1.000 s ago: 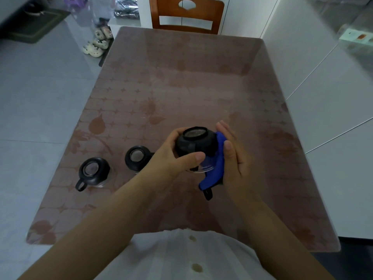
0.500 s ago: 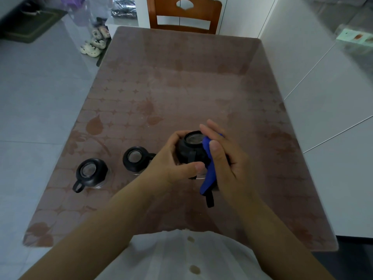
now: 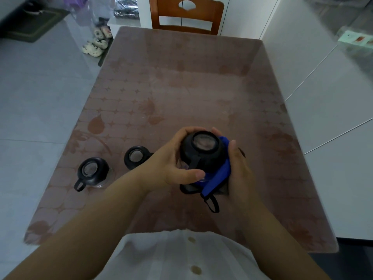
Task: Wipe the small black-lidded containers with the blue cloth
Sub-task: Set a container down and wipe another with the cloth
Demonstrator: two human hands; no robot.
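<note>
Nearest the camera was a white buttoned shirt [image 3: 177,257], with both bare forearms reaching out from it over the desk [image 3: 181,87]. Above the near middle of the desk the left hand [image 3: 173,160] held a small black-lidded container [image 3: 203,152]. Its grip was closed round the container, thumb across the near side and fingers curled over the far side. The lid's round window faced up toward the camera.

The right hand [image 3: 240,172] had its grip closed on the blue cloth [image 3: 220,174], pressing it against the container's right side with the thumb lying along it. A black loop [image 3: 212,203] hung below the cloth; what it belonged to could not be told.

Left of the hands, a second container [image 3: 137,157] stood on the desk just beside the left wrist. A third container [image 3: 92,171] stood farther left, near the desk's left edge, with a strap loop toward the near side.

At the far end stood a wooden chair [image 3: 186,15], and slippers [image 3: 96,44] lay on the floor at the far left.
</note>
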